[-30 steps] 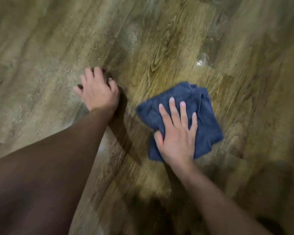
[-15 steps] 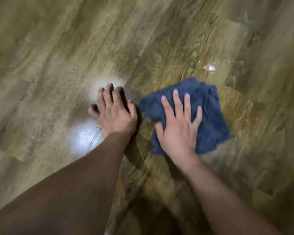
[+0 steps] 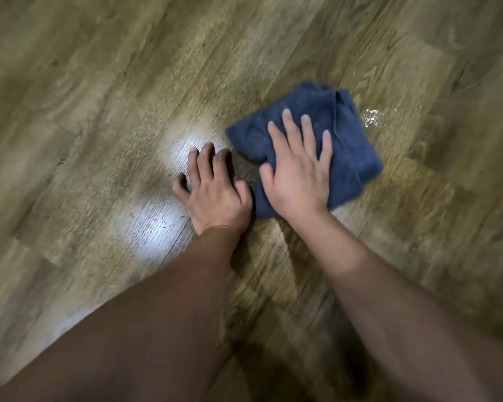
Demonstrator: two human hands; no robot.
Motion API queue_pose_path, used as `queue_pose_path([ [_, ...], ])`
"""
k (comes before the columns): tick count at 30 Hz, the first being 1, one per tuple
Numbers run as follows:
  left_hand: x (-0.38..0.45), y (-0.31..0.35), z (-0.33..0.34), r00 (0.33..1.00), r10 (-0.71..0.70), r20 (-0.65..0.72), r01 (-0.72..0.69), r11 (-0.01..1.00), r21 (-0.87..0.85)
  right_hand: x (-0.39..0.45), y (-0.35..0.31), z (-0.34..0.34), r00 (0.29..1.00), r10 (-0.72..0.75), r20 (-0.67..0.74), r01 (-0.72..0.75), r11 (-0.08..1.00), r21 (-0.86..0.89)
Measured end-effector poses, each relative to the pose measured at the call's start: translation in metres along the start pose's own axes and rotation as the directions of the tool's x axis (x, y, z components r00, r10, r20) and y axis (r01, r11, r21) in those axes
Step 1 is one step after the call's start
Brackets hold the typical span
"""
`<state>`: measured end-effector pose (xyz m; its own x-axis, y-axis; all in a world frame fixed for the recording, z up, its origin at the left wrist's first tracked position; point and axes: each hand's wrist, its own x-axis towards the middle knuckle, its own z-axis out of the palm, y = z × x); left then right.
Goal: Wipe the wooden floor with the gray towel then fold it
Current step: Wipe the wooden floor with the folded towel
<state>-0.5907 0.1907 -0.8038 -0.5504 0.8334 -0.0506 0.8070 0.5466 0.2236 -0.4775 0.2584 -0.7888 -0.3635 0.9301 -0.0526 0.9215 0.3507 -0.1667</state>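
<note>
I see the towel [image 3: 340, 134] lying bunched in loose folds on the floor [image 3: 99, 97], right of centre in my view. It reads as dark blue-grey here. My right hand [image 3: 298, 172] lies flat on top of it, palm down, fingers [image 3: 291, 129] spread wide and pointing away from me; nothing is gripped, the hand only presses on the cloth. The heel of that hand covers the near edge of the towel, while the far and right parts of the cloth stick out past the fingers, with a ridge of fabric running along the right side.

My left hand [image 3: 212, 192] rests on bare floor just beside the towel's left edge, also palm down and open, fingers slightly curled at the tips and holding nothing. Its thumb side is very near the right hand's thumb; I cannot tell whether they touch. Both forearms reach in from the bottom of the view.

Just right of the towel there is a small wet patch [image 3: 372, 117] glinting on the planks. Left of the left hand two pale glare spots [image 3: 154, 227] sit on the boards. The floor planks run diagonally, and the outer edges of the view are blurred.
</note>
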Motion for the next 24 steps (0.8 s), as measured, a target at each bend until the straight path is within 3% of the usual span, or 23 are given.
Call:
queue_pose_path([
  [8, 0.001, -0.005, 0.003, 1.0, 0.01, -0.016, -0.011, 0.999, -0.047, -0.171, 0.017, 0.01, 0.999, 0.012, 0.036, -0.012, 1.0, -0.006],
  [17, 0.0, -0.006, 0.004, 1.0, 0.011, -0.024, -0.013, 0.998, -0.069, -0.168, 0.019, 0.015, 1.0, 0.002, 0.008, -0.002, 1.0, -0.014],
  [23, 0.004, -0.03, -0.015, 0.982, 0.092, 0.163, -0.06, 0.979, -0.194, -0.167, 0.017, 0.01, 0.999, 0.021, 0.045, -0.02, 1.0, -0.023],
  [24, 0.003, -0.045, -0.019, 0.976, 0.049, 0.213, -0.011, 0.984, -0.177, -0.167, 0.016, 0.01, 0.998, 0.022, 0.053, -0.021, 0.999, -0.024],
])
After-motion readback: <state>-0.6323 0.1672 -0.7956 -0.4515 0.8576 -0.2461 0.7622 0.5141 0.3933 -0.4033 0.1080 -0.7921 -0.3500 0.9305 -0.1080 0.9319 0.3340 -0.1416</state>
